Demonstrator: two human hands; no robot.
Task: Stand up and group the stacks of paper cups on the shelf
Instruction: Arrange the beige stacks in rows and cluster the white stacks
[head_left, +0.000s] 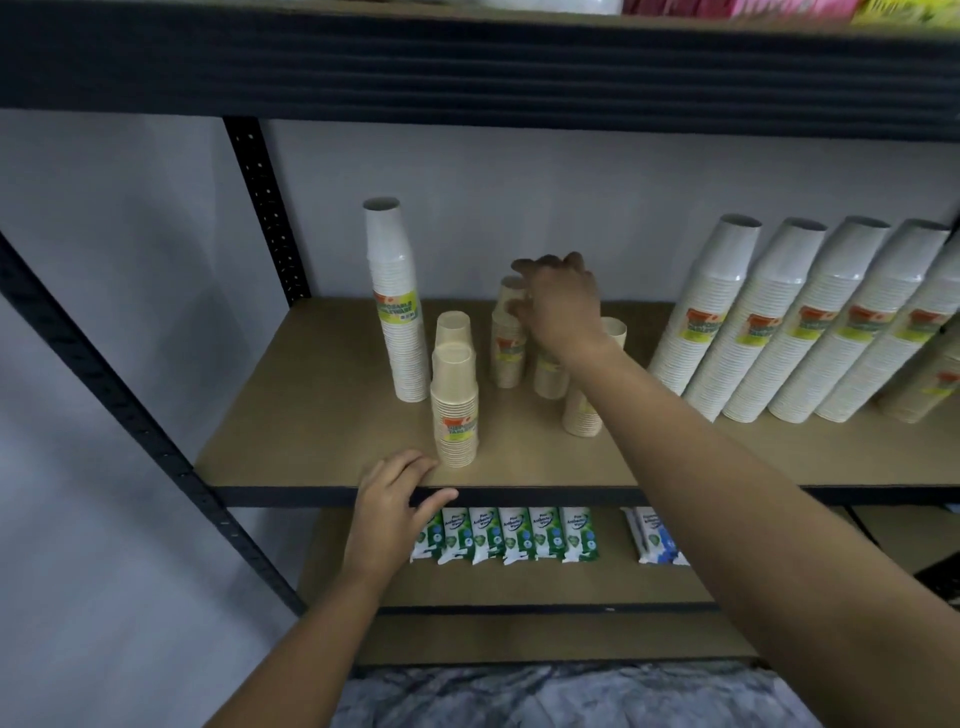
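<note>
Centre frame: right hand (558, 306) gripped short cup stack (508, 358), fingers curled round its top. Lower centre: left hand (392, 501) rested on shelf (311, 415) edge, fingers loosely spread.

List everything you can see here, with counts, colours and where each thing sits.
tall white paper cup stack: one, white, upright, middle shelf back left.
leaning white paper cup stacks: at least five, white, middle shelf right.
short tan paper cup stacks: about five, tan, middle shelf centre.
green-and-white wipe packs: about six, lower shelf.
blue-and-white packs: count hidden, lower shelf right.
blurred pink and yellow items: count unclear, top shelf.
dark metal shelving with tan boards: one.
left hand: rests on middle shelf's front edge.
right hand: grips one back tan stack.
</note>
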